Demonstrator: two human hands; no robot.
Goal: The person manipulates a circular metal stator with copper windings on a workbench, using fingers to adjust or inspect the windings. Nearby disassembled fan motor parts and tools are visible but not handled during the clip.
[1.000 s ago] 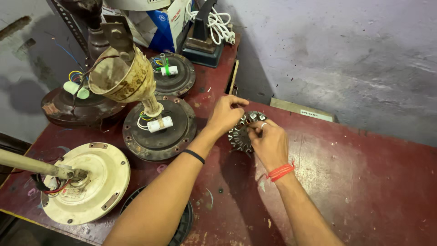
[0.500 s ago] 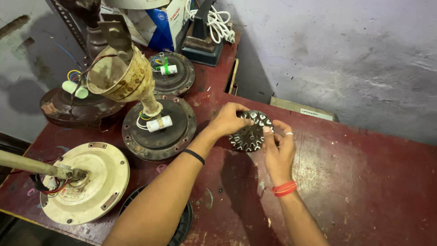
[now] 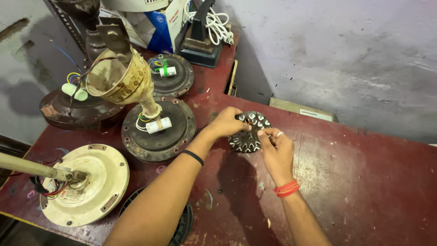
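A round toothed metal stator (image 3: 249,133) with copper windings is held tilted just above the dark red table (image 3: 364,182). My left hand (image 3: 226,123) grips its left and upper rim, a black band around that wrist. My right hand (image 3: 276,150) pinches its right edge with thumb and forefinger; a ring shows on one finger and red thread circles the wrist. Both hands sit close together around the stator.
To the left lie several ceiling-fan motor housings: a dark one with a white capacitor (image 3: 159,127), a cream one on a rod (image 3: 84,182), another dark one (image 3: 170,75). A rusty cone-shaped canopy (image 3: 120,77) stands above them. Boxes and a white cord (image 3: 214,23) sit at the back.
The stator has been lifted and turned between my hands. My right hand has shifted from on top of it to its right edge.
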